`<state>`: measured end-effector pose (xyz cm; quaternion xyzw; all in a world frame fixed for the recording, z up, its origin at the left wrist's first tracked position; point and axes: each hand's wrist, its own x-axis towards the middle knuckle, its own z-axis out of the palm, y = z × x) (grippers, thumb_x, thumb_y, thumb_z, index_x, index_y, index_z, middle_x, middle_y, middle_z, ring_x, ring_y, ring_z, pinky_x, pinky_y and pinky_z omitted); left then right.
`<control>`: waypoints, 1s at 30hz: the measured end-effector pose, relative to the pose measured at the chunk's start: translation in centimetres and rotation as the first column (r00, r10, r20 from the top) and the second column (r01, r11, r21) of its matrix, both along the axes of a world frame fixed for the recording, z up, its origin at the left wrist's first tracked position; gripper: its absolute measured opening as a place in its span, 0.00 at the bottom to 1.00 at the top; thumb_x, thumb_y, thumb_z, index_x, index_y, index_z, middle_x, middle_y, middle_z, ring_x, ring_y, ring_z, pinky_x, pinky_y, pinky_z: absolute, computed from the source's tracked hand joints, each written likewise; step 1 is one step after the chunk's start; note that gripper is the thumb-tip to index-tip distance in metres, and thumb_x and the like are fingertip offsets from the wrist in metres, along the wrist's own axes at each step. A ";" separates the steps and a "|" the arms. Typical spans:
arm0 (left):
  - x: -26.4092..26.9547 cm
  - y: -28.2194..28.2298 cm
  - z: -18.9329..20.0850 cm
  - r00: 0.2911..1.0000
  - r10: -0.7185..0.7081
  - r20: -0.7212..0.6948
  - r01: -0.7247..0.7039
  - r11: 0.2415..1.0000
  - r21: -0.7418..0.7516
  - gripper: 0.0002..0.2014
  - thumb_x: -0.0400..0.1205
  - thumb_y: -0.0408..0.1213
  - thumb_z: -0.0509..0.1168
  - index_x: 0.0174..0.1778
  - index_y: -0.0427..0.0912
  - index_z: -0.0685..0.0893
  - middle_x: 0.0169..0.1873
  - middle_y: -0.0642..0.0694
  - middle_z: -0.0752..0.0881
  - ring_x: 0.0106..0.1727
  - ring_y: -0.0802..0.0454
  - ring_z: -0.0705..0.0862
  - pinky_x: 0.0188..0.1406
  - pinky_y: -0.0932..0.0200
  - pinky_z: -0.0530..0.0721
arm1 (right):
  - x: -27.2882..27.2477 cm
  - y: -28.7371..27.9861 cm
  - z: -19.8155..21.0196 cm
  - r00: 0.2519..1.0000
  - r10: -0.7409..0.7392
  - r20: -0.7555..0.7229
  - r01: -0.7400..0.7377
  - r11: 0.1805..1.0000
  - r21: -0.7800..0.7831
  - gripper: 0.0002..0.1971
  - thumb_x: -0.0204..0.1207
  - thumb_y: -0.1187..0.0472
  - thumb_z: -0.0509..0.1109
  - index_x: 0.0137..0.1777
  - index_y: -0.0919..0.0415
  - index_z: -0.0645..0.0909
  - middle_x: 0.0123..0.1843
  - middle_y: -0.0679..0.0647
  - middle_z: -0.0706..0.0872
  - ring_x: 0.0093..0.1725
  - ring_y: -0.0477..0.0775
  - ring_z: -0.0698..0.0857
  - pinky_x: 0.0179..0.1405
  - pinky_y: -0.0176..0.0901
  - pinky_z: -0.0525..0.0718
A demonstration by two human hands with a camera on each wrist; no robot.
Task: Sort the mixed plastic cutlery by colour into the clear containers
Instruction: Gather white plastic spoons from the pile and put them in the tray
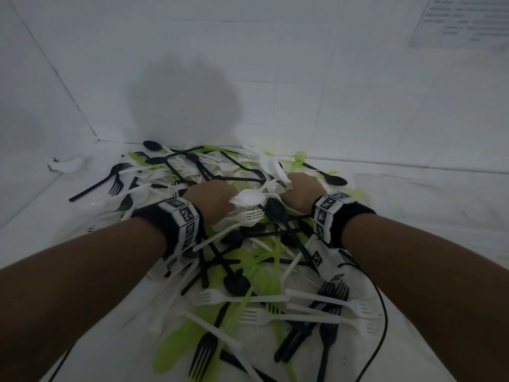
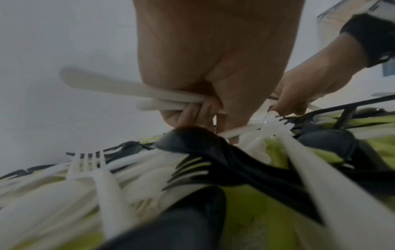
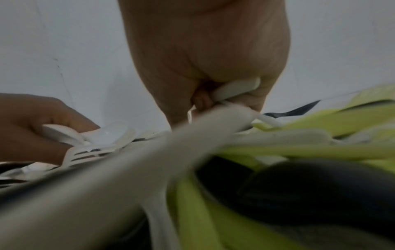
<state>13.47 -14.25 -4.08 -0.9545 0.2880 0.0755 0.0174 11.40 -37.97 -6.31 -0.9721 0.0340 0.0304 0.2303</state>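
A big mixed heap of white, black and lime-green plastic cutlery (image 1: pixel 234 244) covers the white surface. My left hand (image 1: pixel 212 199) sits on the middle of the heap, its fingers curled round a bundle of white cutlery (image 2: pixel 132 91); white spoon bowls (image 1: pixel 249 199) stick out of the fist to the right. My right hand (image 1: pixel 301 193) is just beside it, gripping the handle of a white piece (image 3: pixel 237 88) in its fist. No clear containers are in view.
White walls enclose the surface at the back and left. A crumpled white scrap (image 1: pixel 67 165) lies in the far left corner. A black cable (image 1: pixel 381 312) runs along the right of the heap. A printed sheet (image 1: pixel 465 20) hangs on the right wall.
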 end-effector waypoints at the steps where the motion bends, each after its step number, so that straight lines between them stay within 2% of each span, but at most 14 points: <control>1: 0.1 -0.2 -0.2 1.000 0.000 -0.002 0.000 1.000 -0.019 0.15 0.87 0.48 0.64 0.67 0.47 0.83 0.63 0.46 0.86 0.64 0.45 0.83 0.63 0.46 0.83 | 0.0 0.0 -0.2 1.000 0.004 0.000 -0.004 1.000 0.016 0.13 0.83 0.50 0.69 0.61 0.56 0.81 0.52 0.52 0.81 0.53 0.58 0.81 0.49 0.45 0.73; 5: -0.2 -0.3 -0.1 0.997 -0.044 0.059 0.051 0.992 -0.115 0.17 0.88 0.44 0.62 0.72 0.45 0.77 0.64 0.44 0.83 0.66 0.42 0.82 0.62 0.44 0.82 | 0.4 -0.5 0.0 0.998 -0.053 0.017 0.052 0.997 0.060 0.07 0.85 0.52 0.66 0.53 0.56 0.77 0.50 0.52 0.81 0.54 0.60 0.83 0.48 0.45 0.72; 6: -0.3 -0.3 0.1 0.995 -0.053 0.080 0.065 0.984 -0.166 0.16 0.88 0.42 0.62 0.72 0.44 0.76 0.63 0.44 0.83 0.65 0.41 0.83 0.60 0.44 0.83 | 0.6 -0.7 0.2 0.995 -0.094 0.030 0.091 0.991 0.103 0.08 0.85 0.52 0.65 0.52 0.57 0.77 0.50 0.53 0.82 0.53 0.60 0.83 0.47 0.45 0.72; 8: -0.7 -0.4 0.8 0.995 -0.019 0.096 0.047 0.953 -0.300 0.11 0.88 0.39 0.63 0.64 0.45 0.73 0.51 0.46 0.83 0.53 0.40 0.86 0.46 0.47 0.83 | 0.7 -1.0 0.9 0.974 -0.214 0.071 0.189 0.946 0.265 0.08 0.85 0.54 0.63 0.54 0.59 0.75 0.50 0.55 0.85 0.49 0.59 0.84 0.44 0.46 0.75; 10: -1.0 -0.4 1.7 0.999 0.030 0.030 -0.012 0.883 -0.469 0.10 0.87 0.37 0.64 0.57 0.45 0.68 0.44 0.47 0.86 0.39 0.43 0.86 0.35 0.47 0.83 | 0.6 -1.1 1.6 0.935 -0.338 0.107 0.261 0.861 0.436 0.08 0.85 0.55 0.61 0.58 0.58 0.73 0.50 0.56 0.89 0.45 0.52 0.86 0.37 0.44 0.77; 12: -1.2 -0.3 2.6 0.998 0.052 -0.044 -0.068 0.784 -0.617 0.11 0.86 0.34 0.65 0.57 0.44 0.68 0.42 0.45 0.87 0.35 0.45 0.86 0.30 0.47 0.84 | 0.5 -0.8 2.2 0.914 -0.380 0.143 0.270 0.831 0.486 0.07 0.84 0.55 0.61 0.58 0.54 0.70 0.47 0.55 0.91 0.43 0.47 0.86 0.35 0.41 0.77; 15: -1.3 0.0 3.4 0.989 0.124 -0.078 -0.142 0.671 -0.727 0.11 0.89 0.38 0.64 0.58 0.39 0.69 0.40 0.45 0.83 0.33 0.48 0.83 0.26 0.55 0.80 | 0.4 0.3 2.6 0.930 -0.336 0.151 0.243 0.867 0.435 0.08 0.84 0.52 0.61 0.58 0.54 0.72 0.47 0.56 0.90 0.47 0.57 0.87 0.47 0.50 0.86; 17: -1.1 0.7 3.5 0.975 0.179 -0.129 -0.216 0.646 -0.732 0.16 0.89 0.46 0.64 0.62 0.37 0.72 0.45 0.43 0.83 0.39 0.46 0.84 0.35 0.53 0.83 | 0.4 1.4 2.6 0.951 -0.284 0.119 0.222 0.899 0.377 0.10 0.85 0.49 0.62 0.54 0.57 0.74 0.46 0.54 0.86 0.45 0.58 0.84 0.43 0.51 0.82; 20: -1.2 3.1 3.1 0.958 0.171 -0.229 -0.285 0.637 -0.717 0.15 0.90 0.48 0.63 0.67 0.42 0.77 0.51 0.44 0.86 0.49 0.48 0.86 0.51 0.46 0.87 | 0.0 4.1 2.6 0.985 -0.165 0.043 0.141 0.930 0.340 0.15 0.85 0.46 0.62 0.43 0.56 0.74 0.38 0.51 0.79 0.39 0.56 0.79 0.33 0.46 0.69; 23: -2.3 5.2 3.1 0.946 0.119 -0.302 -0.310 0.606 -0.733 0.12 0.91 0.42 0.61 0.70 0.52 0.73 0.46 0.50 0.86 0.39 0.68 0.83 0.41 0.69 0.81 | -0.5 6.8 2.5 0.992 -0.119 -0.039 0.123 0.864 0.489 0.18 0.84 0.44 0.63 0.51 0.60 0.80 0.40 0.52 0.82 0.38 0.55 0.81 0.38 0.46 0.75; 25: -3.2 6.8 3.2 0.949 0.122 -0.289 -0.303 0.597 -0.743 0.12 0.92 0.43 0.60 0.71 0.53 0.71 0.40 0.49 0.86 0.36 0.61 0.83 0.41 0.64 0.81 | -0.8 8.8 2.6 0.993 -0.094 -0.067 0.115 0.843 0.526 0.20 0.81 0.42 0.62 0.54 0.60 0.80 0.42 0.53 0.82 0.40 0.56 0.80 0.42 0.51 0.76; 26: -3.7 7.6 3.3 0.953 0.124 -0.276 -0.294 0.601 -0.743 0.15 0.91 0.45 0.60 0.74 0.54 0.70 0.42 0.50 0.86 0.40 0.57 0.83 0.44 0.59 0.82 | -1.0 9.6 2.7 0.995 -0.069 -0.074 0.097 0.848 0.520 0.20 0.80 0.42 0.61 0.53 0.60 0.80 0.42 0.53 0.81 0.39 0.56 0.79 0.42 0.51 0.75; 28: -4.5 9.1 3.4 0.968 0.133 -0.214 -0.249 0.635 -0.731 0.21 0.91 0.46 0.61 0.81 0.54 0.68 0.56 0.52 0.86 0.52 0.53 0.83 0.56 0.53 0.83 | -1.5 11.1 2.8 0.997 -0.013 -0.073 0.048 0.859 0.510 0.16 0.80 0.44 0.61 0.47 0.57 0.77 0.40 0.52 0.80 0.38 0.55 0.77 0.42 0.50 0.73; 30: -5.3 10.5 3.5 0.978 0.148 -0.146 -0.208 0.680 -0.703 0.23 0.90 0.46 0.63 0.81 0.50 0.69 0.64 0.49 0.85 0.60 0.49 0.84 0.62 0.49 0.83 | -1.9 12.0 2.7 0.997 0.045 -0.061 -0.009 0.869 0.495 0.13 0.79 0.45 0.62 0.43 0.53 0.76 0.38 0.50 0.80 0.38 0.55 0.78 0.43 0.49 0.74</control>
